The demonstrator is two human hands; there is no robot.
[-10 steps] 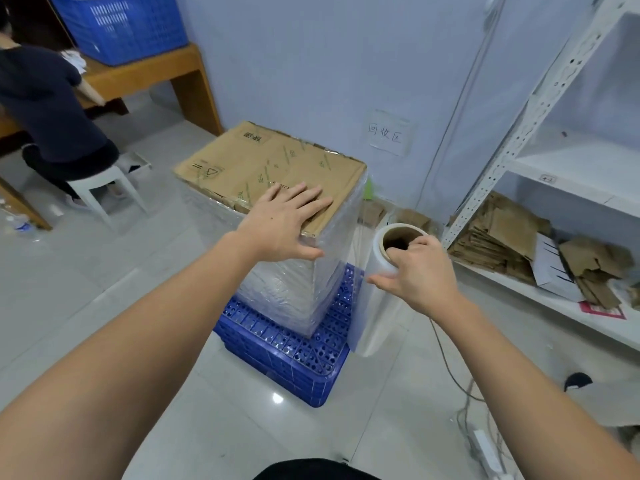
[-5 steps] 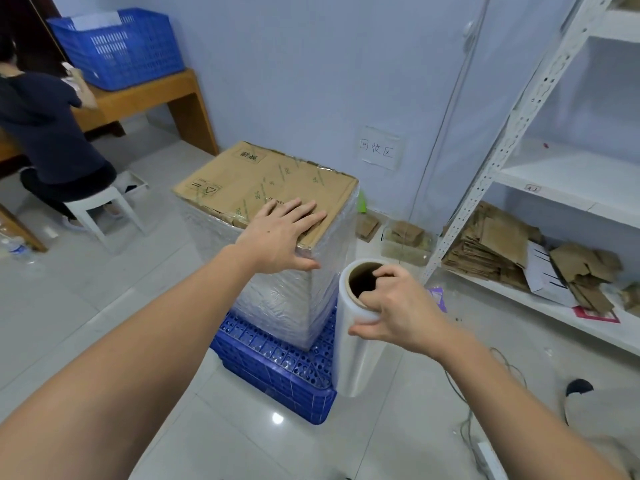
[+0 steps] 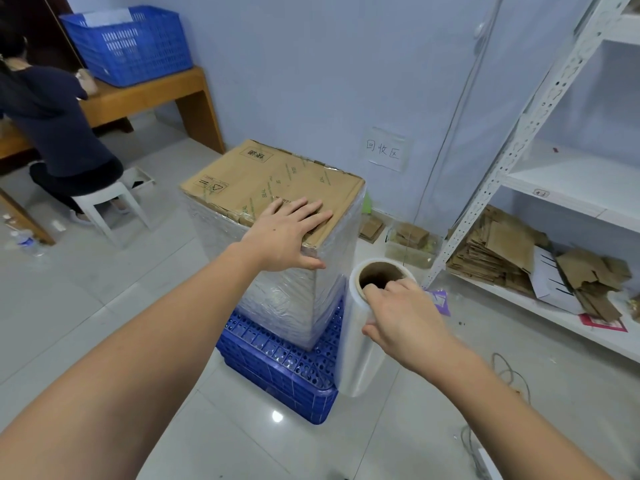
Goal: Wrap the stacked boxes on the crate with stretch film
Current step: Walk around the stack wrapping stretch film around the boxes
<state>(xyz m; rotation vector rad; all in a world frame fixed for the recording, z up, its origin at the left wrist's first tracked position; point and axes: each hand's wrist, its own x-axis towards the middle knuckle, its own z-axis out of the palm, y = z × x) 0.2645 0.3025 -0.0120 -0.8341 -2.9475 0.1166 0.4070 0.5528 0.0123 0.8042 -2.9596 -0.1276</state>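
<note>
Boxes [image 3: 277, 188]: sides obscured beneath film [image 3: 287, 299]

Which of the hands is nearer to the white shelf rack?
Right. The right hand grips the film roll just left of the rack; the left hand rests on the boxes, farther away.

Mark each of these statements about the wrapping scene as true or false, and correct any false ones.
1. The left hand lies flat on the top box. True.
2. The right hand holds the film roll by its lower end. False: it grips the upper end, fingers hooked into the core.
3. The boxes stand on a blue crate. True.
4. The sides of the boxes are bare cardboard. False: film already covers them.
5. The roll stands to the left of the boxes. False: it is on their right.
</note>
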